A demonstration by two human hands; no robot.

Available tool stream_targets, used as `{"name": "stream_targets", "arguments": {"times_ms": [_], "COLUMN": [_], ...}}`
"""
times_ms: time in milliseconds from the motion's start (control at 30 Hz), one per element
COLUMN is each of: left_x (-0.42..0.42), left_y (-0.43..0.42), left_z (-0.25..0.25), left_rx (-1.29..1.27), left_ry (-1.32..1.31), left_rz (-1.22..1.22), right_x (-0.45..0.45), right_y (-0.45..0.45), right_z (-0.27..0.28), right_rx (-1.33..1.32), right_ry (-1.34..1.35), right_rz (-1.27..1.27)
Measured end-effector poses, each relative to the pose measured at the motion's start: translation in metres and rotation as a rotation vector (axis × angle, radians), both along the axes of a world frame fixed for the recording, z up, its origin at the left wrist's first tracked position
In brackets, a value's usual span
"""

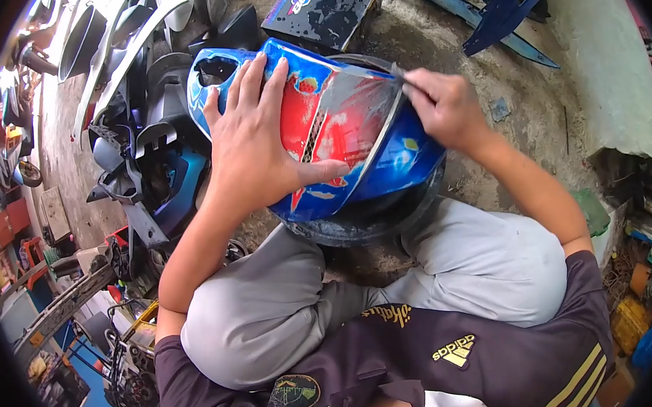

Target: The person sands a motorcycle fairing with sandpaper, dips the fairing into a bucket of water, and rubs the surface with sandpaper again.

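A glossy blue and red motorcycle fairing panel (383,150) rests over a black round tub or tire-like support (358,228) between my bent knees. Its paint is worn, with dull grey scuffed patches on the upper right part. My left hand (253,133) lies spread on the panel's left side, fingers pointing away from me and thumb stretched to the right. At the panel's upper right edge, my right hand (444,104) is closed in a pinch. A small dark grey piece, possibly sandpaper, shows at its fingertips; most of it is hidden.
Ahead stands a wet black box (324,11) with printed lettering. Blue plastic panels (505,9) lie at the upper right, beside a pale slab (603,63). Black and white body parts (147,133) crowd the left. An engine (138,375) sits at the lower left.
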State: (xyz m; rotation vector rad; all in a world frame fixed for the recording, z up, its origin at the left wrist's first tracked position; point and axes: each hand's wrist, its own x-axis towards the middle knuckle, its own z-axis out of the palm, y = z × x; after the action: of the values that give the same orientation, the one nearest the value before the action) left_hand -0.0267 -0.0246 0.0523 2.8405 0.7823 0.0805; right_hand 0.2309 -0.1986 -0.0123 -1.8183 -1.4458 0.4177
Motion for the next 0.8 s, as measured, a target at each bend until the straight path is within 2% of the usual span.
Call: {"name": "stream_targets", "arguments": {"times_ms": [67,200,233,333,400,433,567,667,800], "left_x": [-0.001,-0.002,-0.002,-0.001,-0.001,-0.002,-0.002,-0.004,-0.005], "left_y": [-0.001,-0.004,-0.004,-0.002,-0.002,-0.004,-0.001,-0.004,-0.005], "left_z": [0.003,0.001,0.001,0.001,0.0,0.0,0.0,0.0,0.0], "left_rx": [0.003,0.004,0.007,0.018,0.019,0.014,0.021,0.007,0.016], "left_ry": [0.011,0.004,-0.004,-0.013,-0.013,-0.008,-0.016,-0.014,-0.025], "left_rz": [0.001,-0.002,-0.002,0.0,0.0,-0.001,0.0,0.001,0.004], "right_x": [-0.018,0.006,0.001,-0.021,-0.002,0.004,-0.02,0.006,-0.021], "right_y": [-0.009,0.009,0.006,-0.002,0.011,0.015,0.001,0.014,-0.002], "right_z": [-0.001,0.004,0.007,0.016,0.007,0.007,0.017,0.016,0.019], "right_rx": [0.09,-0.167,-0.046,-0.003,-0.156,-0.21,-0.026,-0.28,0.011], "right_ry": [-0.004,0.016,-0.008,0.018,-0.05,0.039,0.004,0.074,0.032], "right_rz": [0.017,-0.064,-0.048,-0.012,-0.103,-0.122,-0.034,-0.115,-0.007]}}
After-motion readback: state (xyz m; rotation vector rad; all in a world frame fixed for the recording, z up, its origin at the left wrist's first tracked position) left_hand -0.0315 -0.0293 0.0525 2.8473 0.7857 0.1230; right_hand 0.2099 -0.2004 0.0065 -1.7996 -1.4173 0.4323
